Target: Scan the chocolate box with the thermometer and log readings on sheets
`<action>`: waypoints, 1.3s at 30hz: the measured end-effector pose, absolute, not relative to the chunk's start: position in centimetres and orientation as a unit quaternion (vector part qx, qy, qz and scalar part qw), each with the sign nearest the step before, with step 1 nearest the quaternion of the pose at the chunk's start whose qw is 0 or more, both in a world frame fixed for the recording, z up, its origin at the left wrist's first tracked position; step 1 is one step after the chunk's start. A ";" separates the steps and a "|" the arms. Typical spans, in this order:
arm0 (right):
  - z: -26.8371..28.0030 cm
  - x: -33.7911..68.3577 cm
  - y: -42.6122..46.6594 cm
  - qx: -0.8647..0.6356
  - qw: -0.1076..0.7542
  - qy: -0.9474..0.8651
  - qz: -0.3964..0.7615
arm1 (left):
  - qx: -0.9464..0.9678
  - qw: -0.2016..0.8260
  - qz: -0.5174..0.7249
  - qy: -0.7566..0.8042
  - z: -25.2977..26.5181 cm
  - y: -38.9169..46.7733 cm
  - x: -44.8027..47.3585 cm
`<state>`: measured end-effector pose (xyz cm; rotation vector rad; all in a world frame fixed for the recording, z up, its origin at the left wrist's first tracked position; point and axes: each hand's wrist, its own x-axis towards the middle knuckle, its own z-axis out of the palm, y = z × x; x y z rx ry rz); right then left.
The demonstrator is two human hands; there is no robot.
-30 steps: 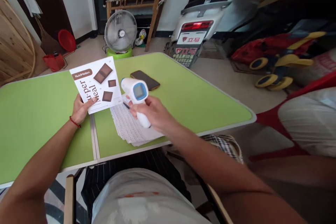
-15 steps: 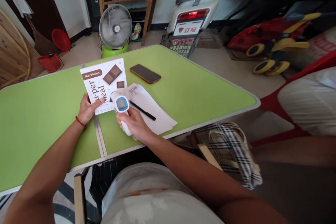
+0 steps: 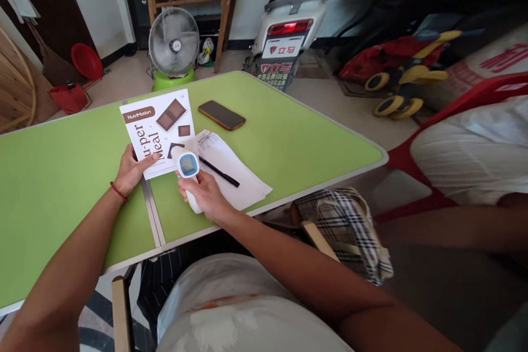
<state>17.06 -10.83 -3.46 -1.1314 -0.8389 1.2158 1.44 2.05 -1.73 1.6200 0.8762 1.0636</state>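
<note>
My left hand (image 3: 132, 169) grips the lower left edge of a white box (image 3: 142, 135) printed "NutriMotion" with brown chocolate pieces, its thumb across the front. In my right hand (image 3: 203, 191) is a white infrared thermometer (image 3: 192, 201) with a blue-rimmed screen, its fingers wrapped round the handle. The thermometer's head is close to the box's lower right corner; whether they touch I cannot tell. Beside it, a black pen (image 3: 220, 171) lies on a white sheet of paper (image 3: 247, 187) with handwriting at its top. A dark smartphone (image 3: 221, 115) rests flat behind the paper.
The green folding table (image 3: 297, 137) has a metal seam below the box. Beyond it stand a fan (image 3: 174, 43) and a white scooter (image 3: 289, 16). At the right, a person in light clothing (image 3: 466, 148) sits on a red chair, with a checked bag (image 3: 346, 225) nearby.
The whole view has shifted slightly, so the table and things on it appear a little further left. Both hands keep their hold on the box and thermometer.
</note>
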 end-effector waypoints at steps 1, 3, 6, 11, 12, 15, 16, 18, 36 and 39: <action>-3.5 17.0 -10.8 -0.487 0.598 -0.360 0.525 | 0.667 0.488 0.435 0.357 -1.6 2.0 1.5; -3.5 16.9 -10.8 -0.489 0.600 -0.351 0.527 | 0.669 0.491 0.432 0.353 -1.4 1.9 1.5; -3.3 16.9 -10.8 -0.493 0.599 -0.343 0.530 | 0.671 0.492 0.430 0.351 -1.3 1.8 1.5; -3.2 17.0 -10.8 -0.492 0.594 -0.348 0.533 | 0.675 0.487 0.428 0.353 -1.4 1.9 1.4; -3.2 17.0 -10.8 -0.492 0.593 -0.346 0.535 | 0.675 0.486 0.428 0.354 -1.5 2.0 1.4; -3.3 17.0 -10.8 -0.489 0.593 -0.347 0.537 | 0.677 0.488 0.425 0.350 -1.5 2.0 1.3; -3.4 17.0 -10.8 -0.489 0.593 -0.351 0.535 | 0.678 0.489 0.423 0.348 -1.5 2.1 1.3; -3.5 17.0 -10.8 -0.491 0.592 -0.360 0.528 | 0.679 0.490 0.422 0.348 -1.5 2.1 1.3; -3.1 17.1 -10.9 -0.497 0.582 -0.372 0.526 | 0.672 0.501 0.424 0.345 -1.6 2.1 1.4; -2.8 17.1 -10.9 -0.496 0.585 -0.370 0.524 | 0.673 0.501 0.423 0.342 -1.6 2.1 1.4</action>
